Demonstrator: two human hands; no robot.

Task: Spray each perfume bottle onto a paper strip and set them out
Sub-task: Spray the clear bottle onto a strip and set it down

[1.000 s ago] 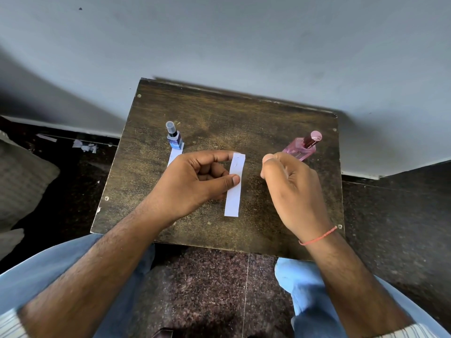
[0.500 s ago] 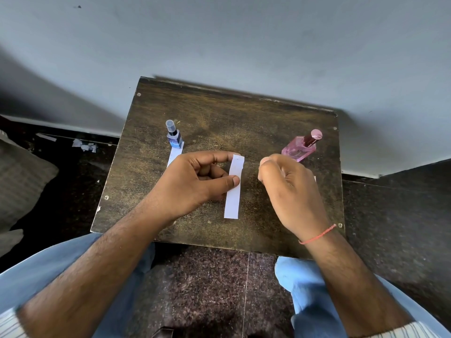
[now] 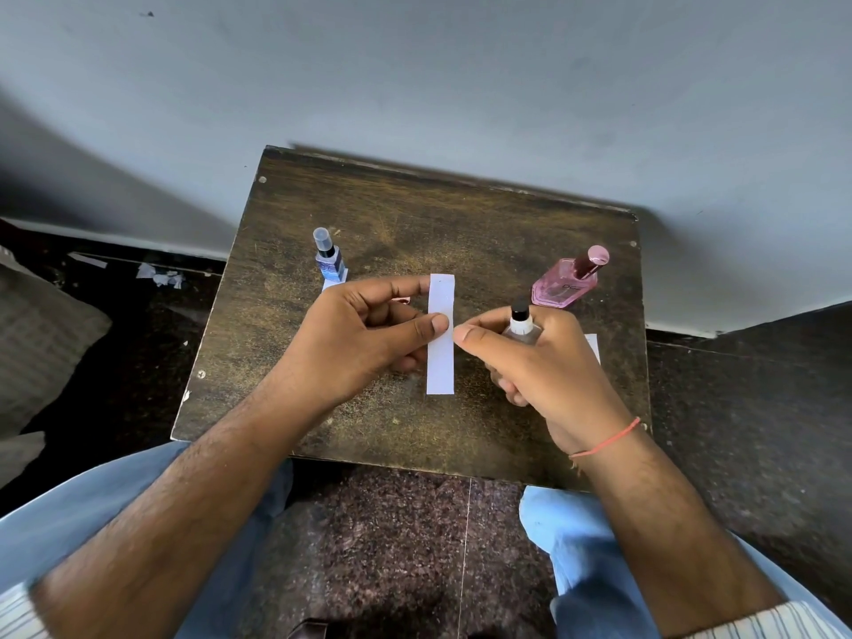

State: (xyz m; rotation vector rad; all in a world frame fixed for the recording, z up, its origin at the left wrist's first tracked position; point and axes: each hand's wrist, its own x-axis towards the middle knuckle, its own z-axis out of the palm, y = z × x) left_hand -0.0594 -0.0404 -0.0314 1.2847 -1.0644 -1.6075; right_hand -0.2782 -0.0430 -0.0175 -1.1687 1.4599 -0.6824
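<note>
Strip: your white rectangular paper strip [image 3: 440, 334] sits mid-surface, long axis running from you toward the wall.
Left hand: your left hand [image 3: 364, 336] pinches the strip's left edge between thumb and forefinger, the other fingers curled.
Right hand: just right of the strip, your right hand [image 3: 539, 362] is closed around a small clear glass bottle with a black nozzle [image 3: 521, 321], nozzle end up.
Other bottles: a blue bottle with a clear cap [image 3: 329, 256] stands beyond and left of the strip; a flat pink glass bottle with a rosy cap [image 3: 568, 280] stands beyond and right.
Surface: worn, dark, scuffed wooden surface [image 3: 461, 223].
</note>
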